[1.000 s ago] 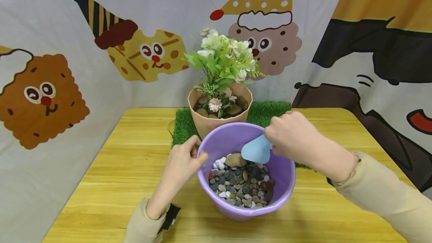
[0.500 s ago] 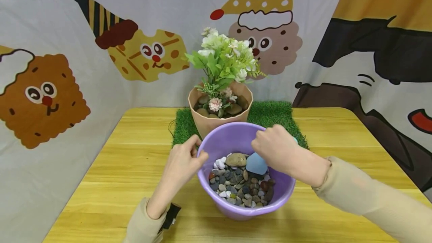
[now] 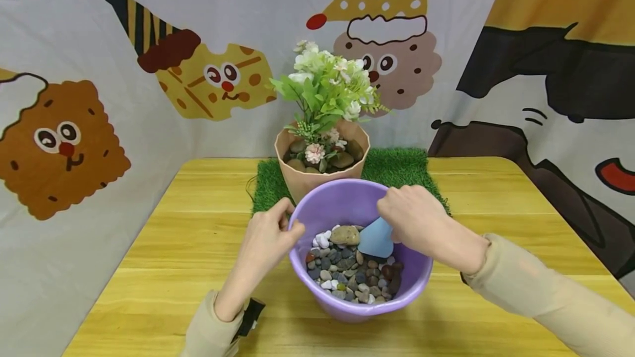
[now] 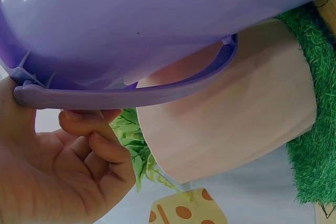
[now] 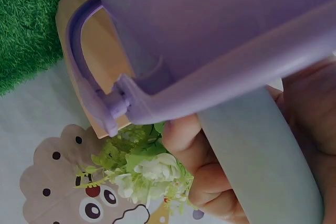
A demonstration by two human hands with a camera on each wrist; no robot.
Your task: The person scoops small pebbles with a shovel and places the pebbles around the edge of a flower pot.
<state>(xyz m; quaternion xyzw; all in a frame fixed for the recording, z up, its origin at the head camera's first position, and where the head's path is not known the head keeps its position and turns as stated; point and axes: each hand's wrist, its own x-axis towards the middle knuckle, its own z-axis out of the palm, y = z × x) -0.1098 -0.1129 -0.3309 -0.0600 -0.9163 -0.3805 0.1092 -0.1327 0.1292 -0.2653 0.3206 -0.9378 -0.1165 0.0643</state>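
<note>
A purple bucket [image 3: 334, 203] holds pebbles [image 3: 342, 277], a larger tan stone [image 3: 345, 235] lying among them. At its left rim, my left hand [image 3: 265, 236] pinches the edge between thumb and fingers. The bucket's handle [image 4: 131, 97] hangs down beside those fingers in the left wrist view. My right hand [image 3: 414, 219], over the right rim, grips a light-blue toy shovel [image 3: 376, 238]. Its blade points down into the bucket, its lower edge at the pebbles beside the tan stone. The right wrist view shows the thick shovel handle [image 5: 257, 156] with fingers curled round it.
Just behind the bucket stands a peach-coloured pot [image 3: 305, 183] with artificial flowers [image 3: 332, 84] and brown stones. It rests on a green artificial grass mat [image 3: 404, 167]. Everything is on a wooden table [image 3: 198, 247]. A printed cartoon cloth [image 3: 238, 4] hangs behind.
The right hand has come down and slightly left, lowering the shovel blade from above the pebbles to them, then tilted it slightly. The left hand has stayed at the rim.
</note>
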